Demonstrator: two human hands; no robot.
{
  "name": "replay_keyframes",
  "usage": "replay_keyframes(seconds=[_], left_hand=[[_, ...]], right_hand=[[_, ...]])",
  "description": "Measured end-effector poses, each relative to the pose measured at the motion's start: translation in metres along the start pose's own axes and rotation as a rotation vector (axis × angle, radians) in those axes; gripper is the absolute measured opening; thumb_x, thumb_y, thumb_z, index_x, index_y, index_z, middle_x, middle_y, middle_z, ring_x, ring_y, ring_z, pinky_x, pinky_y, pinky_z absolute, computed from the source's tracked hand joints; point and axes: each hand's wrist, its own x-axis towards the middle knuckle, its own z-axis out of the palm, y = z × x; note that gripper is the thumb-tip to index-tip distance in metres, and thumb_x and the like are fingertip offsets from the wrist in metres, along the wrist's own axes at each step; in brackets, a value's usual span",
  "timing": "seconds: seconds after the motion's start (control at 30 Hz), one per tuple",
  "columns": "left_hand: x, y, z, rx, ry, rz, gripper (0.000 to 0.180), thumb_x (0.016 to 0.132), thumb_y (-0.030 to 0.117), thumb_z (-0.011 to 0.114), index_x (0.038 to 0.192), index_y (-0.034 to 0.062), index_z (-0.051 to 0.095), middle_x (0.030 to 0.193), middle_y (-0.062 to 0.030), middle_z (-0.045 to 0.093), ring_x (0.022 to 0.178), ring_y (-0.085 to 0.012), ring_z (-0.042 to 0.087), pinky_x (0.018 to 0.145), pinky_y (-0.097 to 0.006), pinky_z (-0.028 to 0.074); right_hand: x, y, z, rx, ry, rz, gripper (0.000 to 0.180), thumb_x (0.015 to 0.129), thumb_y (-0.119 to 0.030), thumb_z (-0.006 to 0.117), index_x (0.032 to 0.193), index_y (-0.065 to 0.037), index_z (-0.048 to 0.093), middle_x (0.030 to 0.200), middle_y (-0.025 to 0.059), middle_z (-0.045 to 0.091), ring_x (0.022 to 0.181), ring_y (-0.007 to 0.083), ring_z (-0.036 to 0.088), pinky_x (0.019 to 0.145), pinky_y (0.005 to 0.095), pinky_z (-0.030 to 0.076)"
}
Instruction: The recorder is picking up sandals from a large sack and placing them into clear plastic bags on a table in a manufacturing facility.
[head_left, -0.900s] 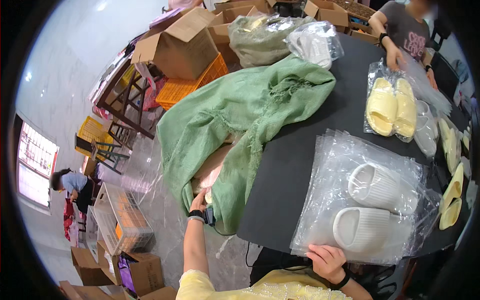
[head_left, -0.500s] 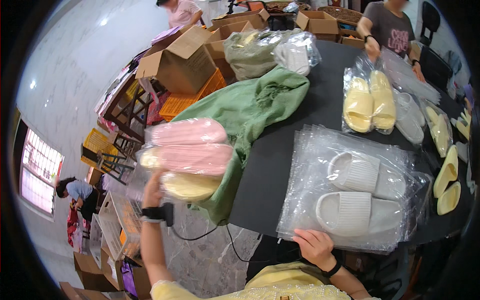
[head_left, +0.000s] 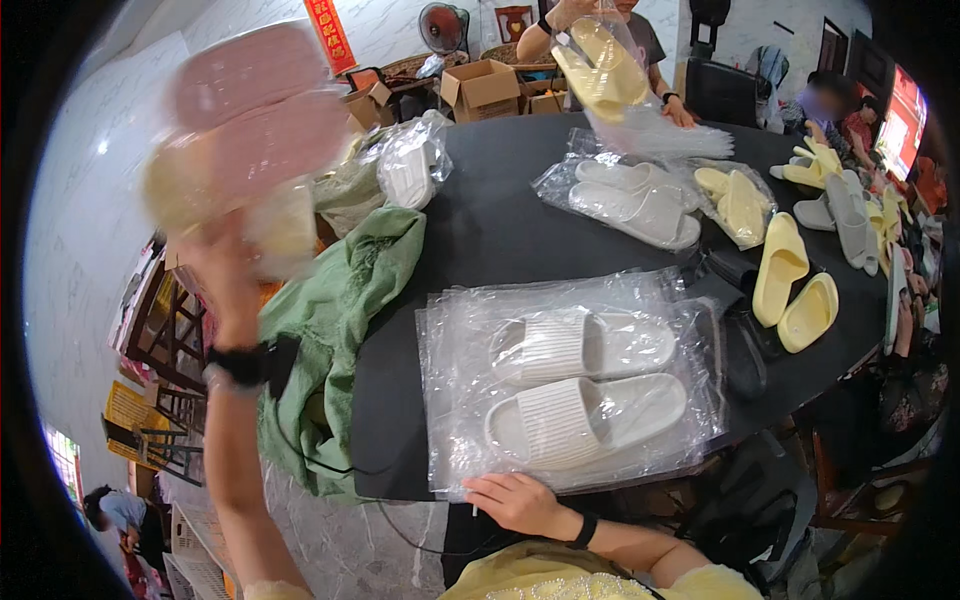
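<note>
My left hand (head_left: 215,250) is raised at the upper left and blurred by motion. It is closed on bagged slippers (head_left: 265,120), pink ones with pale yellow ones beside them, in clear plastic. At the table's near edge my right hand (head_left: 520,503) lies with its fingers outstretched on the border of a stack of clear plastic bags (head_left: 455,400). On that stack is a pair of white ribbed slippers (head_left: 540,430), side by side under clear plastic.
A green cloth sack (head_left: 335,340) drapes over the left side of the black table (head_left: 480,230). Bagged grey slippers (head_left: 640,210) and loose yellow slippers (head_left: 780,270) lie to the right. Across the table, another person's hand (head_left: 570,12) lifts bagged yellow slippers (head_left: 605,75). Cardboard boxes (head_left: 480,90) stand behind.
My left hand has swung upward with the bagged pink and yellow slippers. The view has turned right. Across the table, the other person has raised the bagged yellow slippers. My right hand stays at the bags' edge.
</note>
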Motion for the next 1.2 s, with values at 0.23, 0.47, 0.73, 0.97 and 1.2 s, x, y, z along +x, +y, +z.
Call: replay_keyframes(seconds=[0.23,0.47,0.73,0.97,1.2], left_hand=[[-0.1,-0.026,0.195,0.16,-1.079,0.27,0.082,0.068,0.032,0.081,0.135,0.0051,0.041,0.145,-0.0201,0.031,0.129,-0.0313,0.039,0.103,-0.035,0.035],[-0.103,-0.032,0.171,0.243,-1.127,0.179,0.027,0.083,0.022,0.066,0.103,0.0039,0.066,0.105,-0.0129,0.066,0.096,-0.0258,0.063,0.082,-0.034,0.049],[-0.04,-0.103,0.157,0.454,-0.508,0.248,0.089,0.068,0.036,0.08,0.132,-0.0066,0.035,0.133,-0.0256,0.043,0.122,-0.0372,0.044,0.098,-0.04,0.04],[0.007,-0.178,0.262,0.72,-0.304,-0.202,0.123,0.062,0.041,0.081,0.144,-0.0018,0.0,0.147,-0.0281,0.016,0.136,-0.0423,0.015,0.109,-0.051,0.019],[0.061,-0.275,0.277,0.458,-0.073,-0.064,0.02,0.089,0.009,0.048,0.102,0.0059,0.063,0.091,-0.0116,0.067,0.086,-0.0273,0.062,0.076,-0.039,0.046]], right_hand=[[-0.008,-0.006,0.006,0.017,-0.066,-0.037,0.028,0.078,-0.015,0.054,0.105,-0.012,0.062,0.116,-0.0016,0.058,0.101,0.0123,0.055,0.079,0.0246,0.045],[0.004,-0.008,-0.003,0.044,-0.06,-0.004,0.02,0.076,-0.015,0.063,0.095,-0.015,0.068,0.111,-0.0057,0.062,0.093,0.0107,0.059,0.075,0.0234,0.046],[0.016,-0.009,-0.009,-0.036,-0.071,0.029,0.02,0.073,-0.018,0.066,0.093,-0.018,0.069,0.109,-0.0062,0.063,0.092,0.0105,0.059,0.074,0.0233,0.046],[-0.021,-0.003,0.015,0.072,-0.076,-0.038,0.032,0.076,-0.02,0.054,0.105,-0.009,0.062,0.111,0.0081,0.058,0.101,0.0234,0.057,0.085,0.036,0.046],[-0.036,0.031,0.045,0.025,-0.03,0.014,0.035,0.078,-0.023,0.052,0.11,-0.01,0.06,0.116,0.0081,0.057,0.104,0.0231,0.056,0.088,0.0376,0.045]])
